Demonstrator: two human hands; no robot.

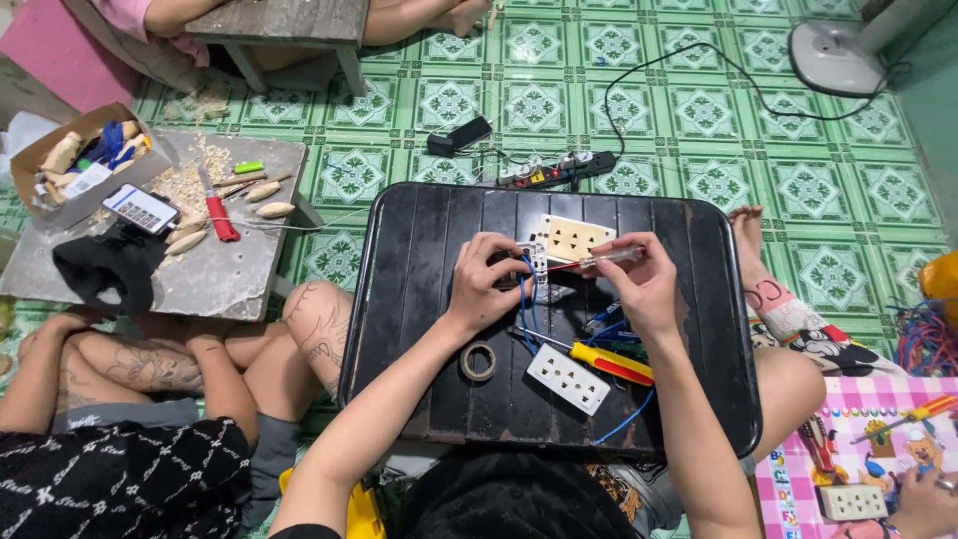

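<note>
My left hand grips a small socket part with blue wires over a black tray table. My right hand holds a clear-handled screwdriver, its tip pointing left at that part. A cream socket plate lies just beyond my hands. Nearer me lie a white socket, a red and yellow screwdriver and a roll of tape.
A person sits at my left beside a grey board with wood pieces, a phone and a cardboard box. A power strip and fan base stand on the green tiled floor. A pink mat holds another socket and screwdriver at right.
</note>
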